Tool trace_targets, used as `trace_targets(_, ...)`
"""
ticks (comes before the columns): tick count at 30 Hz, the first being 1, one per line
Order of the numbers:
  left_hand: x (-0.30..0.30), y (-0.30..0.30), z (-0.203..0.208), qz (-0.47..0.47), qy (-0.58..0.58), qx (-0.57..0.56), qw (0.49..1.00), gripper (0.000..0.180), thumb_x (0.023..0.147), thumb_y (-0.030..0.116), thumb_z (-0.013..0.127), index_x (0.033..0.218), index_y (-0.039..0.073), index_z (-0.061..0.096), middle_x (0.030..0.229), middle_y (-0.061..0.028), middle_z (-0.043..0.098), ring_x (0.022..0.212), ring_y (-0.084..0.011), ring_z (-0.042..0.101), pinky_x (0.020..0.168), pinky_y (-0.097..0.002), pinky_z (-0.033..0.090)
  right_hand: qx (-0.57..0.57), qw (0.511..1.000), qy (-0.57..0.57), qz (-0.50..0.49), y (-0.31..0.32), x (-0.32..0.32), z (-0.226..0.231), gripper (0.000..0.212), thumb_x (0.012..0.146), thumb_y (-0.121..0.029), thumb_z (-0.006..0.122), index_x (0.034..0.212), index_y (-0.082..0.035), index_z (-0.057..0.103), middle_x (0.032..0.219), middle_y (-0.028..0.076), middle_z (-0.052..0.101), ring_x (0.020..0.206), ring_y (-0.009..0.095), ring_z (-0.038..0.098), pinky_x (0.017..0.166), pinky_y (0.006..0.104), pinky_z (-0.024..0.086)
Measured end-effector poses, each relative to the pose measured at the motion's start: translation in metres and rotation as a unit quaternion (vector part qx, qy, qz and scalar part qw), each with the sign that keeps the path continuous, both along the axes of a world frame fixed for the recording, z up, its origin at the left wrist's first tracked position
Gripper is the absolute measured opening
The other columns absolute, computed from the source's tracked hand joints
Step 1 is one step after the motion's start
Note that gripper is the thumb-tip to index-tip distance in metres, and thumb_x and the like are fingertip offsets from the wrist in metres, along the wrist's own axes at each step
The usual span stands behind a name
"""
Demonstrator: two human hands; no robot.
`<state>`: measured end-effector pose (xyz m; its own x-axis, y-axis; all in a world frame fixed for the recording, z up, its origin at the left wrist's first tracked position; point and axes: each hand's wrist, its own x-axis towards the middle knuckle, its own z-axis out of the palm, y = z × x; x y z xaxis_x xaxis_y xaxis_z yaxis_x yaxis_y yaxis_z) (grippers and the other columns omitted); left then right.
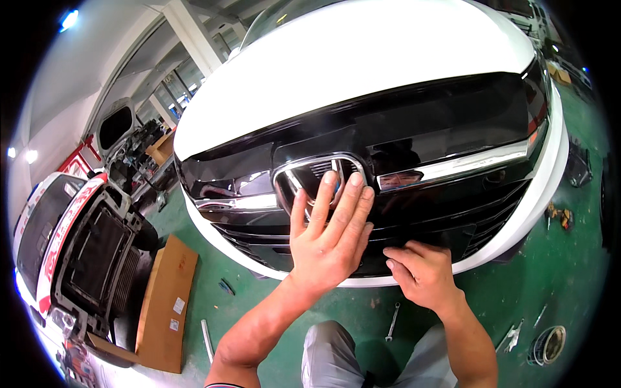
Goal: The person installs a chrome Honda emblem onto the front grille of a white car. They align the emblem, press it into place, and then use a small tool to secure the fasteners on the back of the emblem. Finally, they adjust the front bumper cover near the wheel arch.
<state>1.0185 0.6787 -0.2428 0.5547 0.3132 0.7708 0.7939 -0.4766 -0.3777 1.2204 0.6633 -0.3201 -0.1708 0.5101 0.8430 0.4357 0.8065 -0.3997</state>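
Note:
In front of me is the nose of a white car, its hood point(362, 52) filling the upper middle. Below the hood runs a glossy black grille point(446, 123) with a chrome strip point(475, 161) across it. My left hand point(328, 233) lies flat with fingers stretched over the chrome-framed emblem point(291, 173) at the grille's middle, covering much of it. Lower and to the right, my right hand point(422, 270) is closed with bent fingers at the lower grille edge, just above the white bumper point(475, 262). Whatever its fingertips grip, if anything, is hidden.
A partly dismantled vehicle point(90, 239) stands at the left, with a cardboard box point(169, 304) beside it. On the green floor lie a wrench point(393, 321), pliers point(226, 286), and a yellow-and-black power tool point(564, 217). A round tin point(548, 345) is at the lower right.

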Motion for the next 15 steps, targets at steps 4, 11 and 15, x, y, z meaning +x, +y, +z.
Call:
trace_targets(4,-0.006,-0.003,0.012,-0.022,-0.006,-0.068,0.997,0.063,0.080,0.018,0.080,0.140,0.008,0.065,0.152,-0.0106,0.057,0.147,-0.0363,0.046,0.121,-0.0559,0.027,0.039,0.999,0.028,0.000,0.002,0.000,0.045,0.019,0.081,0.001,0.077,0.099,-0.003,0.073,0.076,0.009,0.062,0.060,0.027,0.061,0.054,0.0366,0.049)
trace_targets(11,-0.040,0.021,0.000,-0.077,-0.144,0.007,0.987,0.051,0.086,0.012,0.073,0.135,-0.001,0.065,0.146,-0.0217,0.059,0.141,-0.0410,0.051,0.118,-0.0525,0.035,0.145,0.987,-0.026,-0.063,0.035,-0.008,0.138,0.020,0.082,0.002,0.076,0.101,0.000,0.072,0.086,0.011,0.065,0.071,0.030,0.065,0.063,0.0371,0.052)
trace_targets(15,-0.042,0.029,-0.013,-0.075,-0.141,0.032,0.987,0.048,0.089,0.017,0.070,0.134,0.001,0.067,0.147,-0.0186,0.059,0.143,-0.0396,0.049,0.119,-0.0509,0.032,0.100,0.986,-0.131,-0.034,0.049,-0.013,0.170,0.015,0.084,-0.004,0.076,0.098,-0.001,0.073,0.085,0.011,0.066,0.071,0.031,0.064,0.064,0.0387,0.052)
